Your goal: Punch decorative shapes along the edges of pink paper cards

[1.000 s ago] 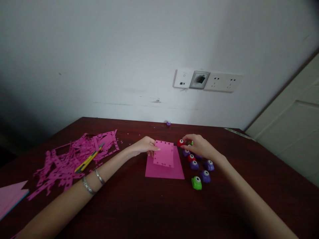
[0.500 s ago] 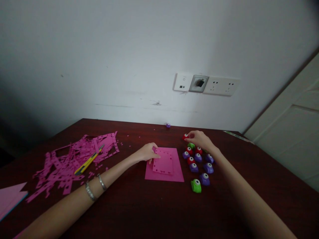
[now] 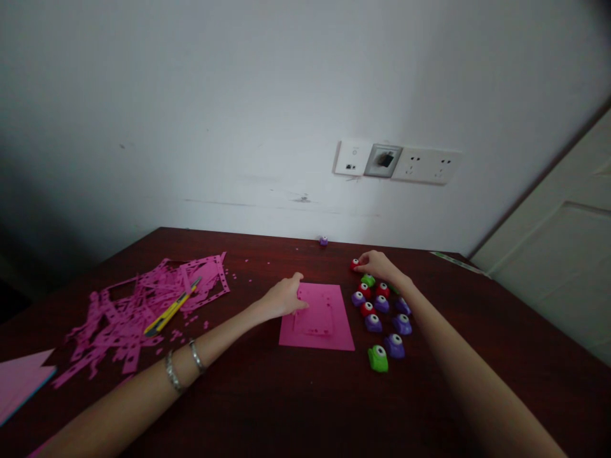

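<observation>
A small pink card with punched holes (image 3: pixel 316 318) lies on a larger pink sheet (image 3: pixel 342 331) in front of me. At its left edge is my left hand (image 3: pixel 285 296), thumb and forefinger spread apart, the thumb over the card; the other fingers are partly hidden. Farther back on the right, my right hand (image 3: pixel 378 266) has its fingertips on a red craft punch (image 3: pixel 354 264), which stands on the table. Just below that hand are a green punch (image 3: pixel 368 280) and several red and purple punches, among them a purple punch (image 3: pixel 373 323).
Pink paper scraps (image 3: pixel 128 318) are heaped on the left, with a yellow utility knife (image 3: pixel 172 310) across them. Pink paper sheets (image 3: pixel 21 381) lie at the near left. A lone purple punch (image 3: pixel 323 241) stands by the wall. Sockets (image 3: pixel 424 165) are on the wall.
My left thumb and forefinger have parted from the small card, which now lies flatter on the sheet. My right hand has stayed at the red punch.
</observation>
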### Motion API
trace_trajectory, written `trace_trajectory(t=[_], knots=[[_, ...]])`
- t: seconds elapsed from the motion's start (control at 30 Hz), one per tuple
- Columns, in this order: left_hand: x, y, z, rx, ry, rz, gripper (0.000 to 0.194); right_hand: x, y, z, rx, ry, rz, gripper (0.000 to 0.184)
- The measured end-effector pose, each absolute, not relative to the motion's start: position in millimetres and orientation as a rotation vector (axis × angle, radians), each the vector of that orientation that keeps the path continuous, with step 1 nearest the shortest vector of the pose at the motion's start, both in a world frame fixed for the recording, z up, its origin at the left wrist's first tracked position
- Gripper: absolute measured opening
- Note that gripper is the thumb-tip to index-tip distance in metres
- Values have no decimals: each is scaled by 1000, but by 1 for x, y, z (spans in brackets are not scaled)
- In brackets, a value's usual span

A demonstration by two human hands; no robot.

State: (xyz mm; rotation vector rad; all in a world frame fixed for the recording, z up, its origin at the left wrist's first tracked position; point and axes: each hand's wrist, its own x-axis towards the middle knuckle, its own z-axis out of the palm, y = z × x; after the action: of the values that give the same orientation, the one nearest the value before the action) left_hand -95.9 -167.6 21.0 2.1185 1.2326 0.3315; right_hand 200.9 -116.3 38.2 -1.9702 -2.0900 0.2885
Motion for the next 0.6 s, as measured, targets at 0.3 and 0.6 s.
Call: trace_trajectory(t=[0.3, 0.6], knots=[[-96, -171, 24, 2084, 1273, 258, 71, 198, -121, 42, -1938, -2066, 308, 29], [-94, -167, 38, 2255, 1391, 414, 50, 193, -170, 81, -1681, -2002, 379, 27]])
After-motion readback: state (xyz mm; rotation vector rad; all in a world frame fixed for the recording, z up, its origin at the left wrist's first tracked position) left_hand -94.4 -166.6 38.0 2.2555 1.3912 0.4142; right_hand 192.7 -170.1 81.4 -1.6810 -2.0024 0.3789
